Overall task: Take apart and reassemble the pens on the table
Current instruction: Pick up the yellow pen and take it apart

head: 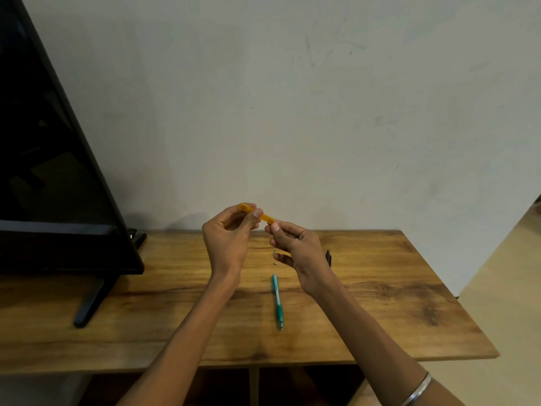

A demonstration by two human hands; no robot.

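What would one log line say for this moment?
left hand: gripping orange pen | right hand: gripping its other end | teal pen: on table

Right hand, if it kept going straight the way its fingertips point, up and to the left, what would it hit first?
Most likely the left hand: the right hand pinches one end of the orange pen piece, whose other end the left hand grips. Depth is hard to judge from one view.

A plain pale wall (pixel 292 98) rises behind the wooden bench (pixel 366 303). A dark screen (pixel 44 171) stands at its left end; beige floor (pixel 512 288) lies to the right.
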